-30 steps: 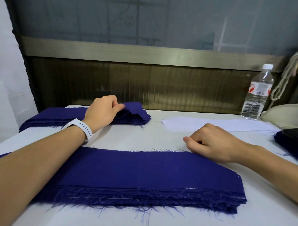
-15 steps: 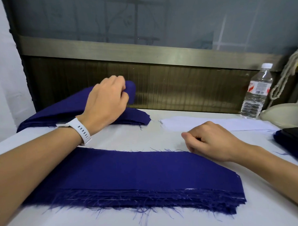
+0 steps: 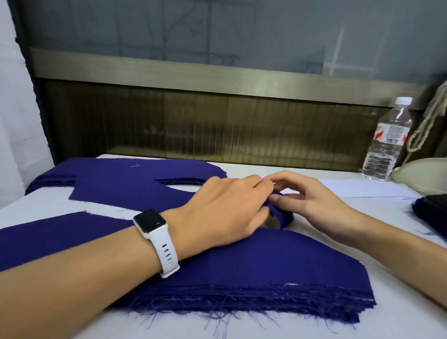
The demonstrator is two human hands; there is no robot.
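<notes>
**Both hands on one loose blue piece, frame centre**

Upper left: far stack of dark-blue cut cloth pieces [image 3: 48, 178], flat at the back of the white table top [image 3: 52, 205]. One loose dark-blue cloth piece [image 3: 141, 183] lies partly on that stack. It runs diagonally toward frame centre across bare table, and its right end sits over the back edge of the near stack.

Lower left to lower centre: near stack of dark-blue cloth pieces with a frayed front edge [image 3: 260, 278]. It lies flat with the layers aligned and loose threads pointing at the camera. The left forearm lies across it, with a white smartwatch with a dark square face [image 3: 153, 223] on the wrist.

Centre: left hand [image 3: 219, 215] is knuckles up with fingers curled down, gripping the right end of the loose piece. That end is rolled under into a small loop just right of the fingers. Right hand [image 3: 313, 206] comes in from the lower right and meets the same end. Its thumb is on the roll and its other fingers are half-curled above, tips beside the left fingertips. Can't tell whether they actually clamp the cloth.

Right: thin white sheet [image 3: 359, 189] lies flat behind the right hand. Clear plastic water bottle with a white cap [image 3: 387, 141] stands upright at the back edge. Cream cord [image 3: 432, 114] hangs in loops beside it, above a cream rounded object [image 3: 427, 173]. Far right edge: another dark-blue cloth stack [image 3: 429, 219] with a flat black object [image 3: 444, 203] on top, both cut off by the frame.
</notes>
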